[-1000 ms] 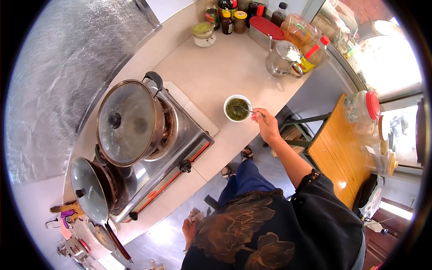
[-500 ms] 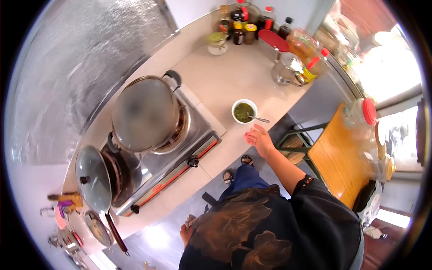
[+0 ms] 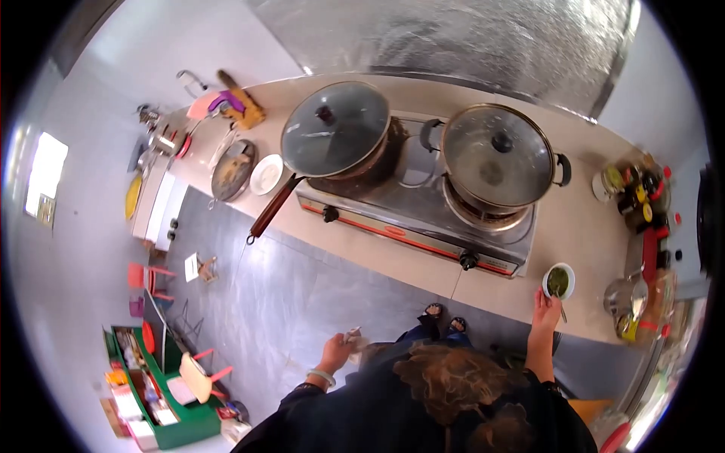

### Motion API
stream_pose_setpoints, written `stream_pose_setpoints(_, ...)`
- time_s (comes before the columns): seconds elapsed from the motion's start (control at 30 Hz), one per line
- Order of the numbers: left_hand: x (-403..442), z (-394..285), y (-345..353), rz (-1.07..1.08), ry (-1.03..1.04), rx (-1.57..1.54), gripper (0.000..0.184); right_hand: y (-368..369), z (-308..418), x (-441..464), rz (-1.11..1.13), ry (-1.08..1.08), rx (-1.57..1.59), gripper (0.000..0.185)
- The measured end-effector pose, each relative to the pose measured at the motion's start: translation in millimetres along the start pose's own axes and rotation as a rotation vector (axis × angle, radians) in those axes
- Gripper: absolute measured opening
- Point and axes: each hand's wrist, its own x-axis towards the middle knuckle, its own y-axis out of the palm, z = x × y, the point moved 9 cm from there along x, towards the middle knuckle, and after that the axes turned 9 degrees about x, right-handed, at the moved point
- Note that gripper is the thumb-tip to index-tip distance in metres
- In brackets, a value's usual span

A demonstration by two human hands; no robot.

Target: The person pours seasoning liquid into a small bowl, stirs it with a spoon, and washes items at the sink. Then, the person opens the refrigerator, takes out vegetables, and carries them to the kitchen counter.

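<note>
A white bowl [image 3: 569, 281] of dark green contents stands near the counter's front edge at the right, with a metal spoon [image 3: 563, 312] leaning out of it. My right hand [image 3: 547, 309] is beside the bowl's near rim, close to the spoon; whether its fingers grip anything is hard to make out. Over the floor, in front of my body, my left hand [image 3: 337, 352] is closed on a crumpled pale cloth [image 3: 354, 337]. A lidded pot [image 3: 497, 155] sits on the right burner and a lidded wok [image 3: 336, 130] on the left one.
The gas stove [image 3: 408, 226] has knobs along its front. A small white bowl [image 3: 266, 174] and a round lid [image 3: 233, 171] lie left of the wok, whose handle [image 3: 276, 209] juts past the counter edge. Bottles [image 3: 648, 198] and a metal kettle [image 3: 625, 297] stand at the right.
The view has swung left, showing more of the stove and room. My right hand let go of the spoon, opened, and is now back at the bowl. My left hand with the cloth is more visible.
</note>
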Motion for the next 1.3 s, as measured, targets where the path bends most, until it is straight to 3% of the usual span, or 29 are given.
stream_pose_setpoints(0.33, -92, 96, 17, -0.14, -0.241, -0.022, 0.032, 13, 2, -46, 0.032, 0.105, -0.301, 0.037)
stream_pose_setpoints(0.63, -75, 210, -11, -0.177, -0.284, -0.105, 0.033, 39, -68, -161, 0.032, 0.201, -0.588, 0.041)
stream_pose_setpoints(0.87, -40, 350, -92, -0.264, -0.27, -0.307, 0.026, 75, -229, -284, 0.152, 0.402, -0.794, 0.034)
stream_pose_setpoints(1.0, -23, 426, -157, -0.272, -0.347, -0.324, 0.023, 95, -351, -330, 0.257, 0.583, -0.739, 0.039)
stream_pose_setpoints(1.2, 46, 487, -246, -0.383, -0.262, -0.376, 0.021, 147, -528, -366, 0.407, 0.869, -0.67, 0.04)
stream_pose_setpoints(1.3, 91, 493, -281, -0.376, -0.217, -0.387, 0.021, 195, -603, -385, 0.504, 0.863, -0.744, 0.039)
